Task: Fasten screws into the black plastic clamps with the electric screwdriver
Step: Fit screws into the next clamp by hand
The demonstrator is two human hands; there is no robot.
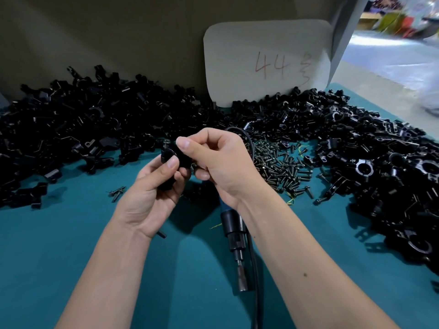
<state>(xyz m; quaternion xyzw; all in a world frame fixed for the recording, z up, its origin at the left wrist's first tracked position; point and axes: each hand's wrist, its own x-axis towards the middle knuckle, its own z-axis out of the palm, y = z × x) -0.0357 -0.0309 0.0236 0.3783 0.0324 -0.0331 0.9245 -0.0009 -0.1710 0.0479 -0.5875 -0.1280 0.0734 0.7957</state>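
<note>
My left hand (152,191) holds a black plastic clamp (171,160) between thumb and fingers above the teal mat. My right hand (221,162) is curled over the clamp from the right, its thumb and fingertips pinched at the clamp's top; whether a screw sits between them is hidden. The electric screwdriver (234,236) lies on the mat under my right wrist, bit pointing toward me, its black cable looping back behind my right hand. A heap of loose screws (280,167) lies just right of my right hand.
Large piles of black clamps cover the mat's left side (71,129) and right side (380,162). A grey card marked "44" (266,62) leans against the back wall. Two stray screws (117,192) lie left of my left hand. Bare teal mat (71,257) spreads in front.
</note>
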